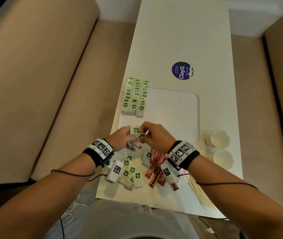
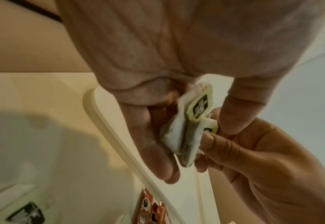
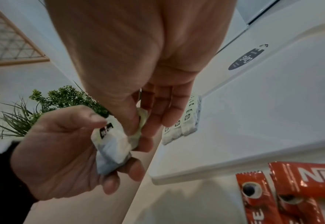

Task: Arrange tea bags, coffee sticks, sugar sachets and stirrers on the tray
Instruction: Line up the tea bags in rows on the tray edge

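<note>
Left hand [image 1: 122, 138]: grips a small stack of white paper tea bags with green tags [image 1: 134, 135] above the near-left corner of the white rectangular tray [image 1: 196, 118];
Right hand [image 1: 156, 135]: thumb and fingers pinch one bag of that stack;
Tray contents: three rows of tea bags [image 1: 134, 97] at far-left edge;
Table [image 1: 180, 40]: loose tea bags [image 1: 131, 171], red coffee sticks [image 1: 155, 169], wooden stirrers [image 1: 201, 194]

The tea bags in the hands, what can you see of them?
The held tea bags are small white paper pouches with pale green tags printed in black. A few are stacked flat together. The left hand grips the stack, and the right hand pinches one bag at its edge. They are above the near edge of the white tray.
</note>
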The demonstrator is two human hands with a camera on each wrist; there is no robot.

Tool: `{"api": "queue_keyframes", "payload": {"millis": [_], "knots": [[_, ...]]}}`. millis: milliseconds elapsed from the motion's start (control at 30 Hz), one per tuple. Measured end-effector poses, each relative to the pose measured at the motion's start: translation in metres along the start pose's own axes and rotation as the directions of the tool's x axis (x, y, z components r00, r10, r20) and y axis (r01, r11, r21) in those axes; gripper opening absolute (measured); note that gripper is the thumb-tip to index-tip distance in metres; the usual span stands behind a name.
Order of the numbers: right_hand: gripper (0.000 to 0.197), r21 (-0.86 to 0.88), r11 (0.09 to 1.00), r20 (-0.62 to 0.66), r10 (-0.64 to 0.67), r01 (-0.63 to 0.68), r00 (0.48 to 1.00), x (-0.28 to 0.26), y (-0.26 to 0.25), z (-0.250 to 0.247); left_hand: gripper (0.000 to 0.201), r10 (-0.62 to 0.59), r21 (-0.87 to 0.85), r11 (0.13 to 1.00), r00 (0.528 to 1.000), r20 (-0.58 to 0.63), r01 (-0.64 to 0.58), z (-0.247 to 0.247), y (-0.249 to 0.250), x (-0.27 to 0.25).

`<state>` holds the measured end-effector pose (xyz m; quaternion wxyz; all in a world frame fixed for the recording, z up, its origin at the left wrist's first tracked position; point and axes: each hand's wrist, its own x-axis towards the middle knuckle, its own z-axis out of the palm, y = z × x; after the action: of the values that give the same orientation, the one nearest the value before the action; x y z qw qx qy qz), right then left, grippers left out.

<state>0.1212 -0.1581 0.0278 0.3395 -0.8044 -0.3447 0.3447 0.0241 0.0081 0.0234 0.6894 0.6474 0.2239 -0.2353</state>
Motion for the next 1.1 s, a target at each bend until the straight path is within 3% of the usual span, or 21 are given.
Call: {"api": "queue_keyframes", "payload": {"millis": [100,200,367,467,567,800,967,1100], "knots": [[0.029,-0.035,0.999,-0.016,0.024,-0.024,1.0,0.001,0.004,0.002,0.021,0.036,0.142,0.989,0.998,-0.043,-0.029,0.001,-0.003,0.003],[0.048,-0.154,0.984,0.046,0.1,-0.092,0.994,0.001,0.014,0.003,0.021,0.022,0.213,0.977,0.993,-0.116,0.004,-0.002,-0.012,0.005],[0.04,-0.486,0.872,0.226,0.196,-0.064,0.954,-0.004,0.035,0.018,0.031,-0.017,0.212,0.976,0.989,-0.144,0.047,-0.007,-0.031,0.005],[0.044,-0.556,0.831,0.271,0.217,-0.031,0.938,-0.007,0.043,0.031,0.052,-0.051,0.16,0.985,0.992,-0.115,0.069,-0.005,-0.036,0.004],[0.046,-0.587,0.81,0.257,0.204,-0.015,0.945,-0.009,0.049,0.039,0.046,-0.08,0.171,0.981,0.993,-0.086,0.094,-0.004,-0.04,0.005],[0.01,-0.522,0.852,0.26,0.135,0.022,0.956,-0.007,0.055,0.046,0.02,-0.041,0.315,0.947,0.995,-0.091,0.068,-0.003,-0.044,0.006],[0.011,-0.397,0.918,0.255,0.089,0.02,0.963,-0.006,0.052,0.036,0.015,0.029,0.424,0.906,0.995,-0.093,0.013,-0.003,-0.046,0.008],[0.003,-0.253,0.967,0.166,0.033,0.01,0.986,-0.004,0.038,0.025,0.016,0.086,0.435,0.899,0.994,-0.061,-0.051,-0.004,-0.046,0.008]]}}
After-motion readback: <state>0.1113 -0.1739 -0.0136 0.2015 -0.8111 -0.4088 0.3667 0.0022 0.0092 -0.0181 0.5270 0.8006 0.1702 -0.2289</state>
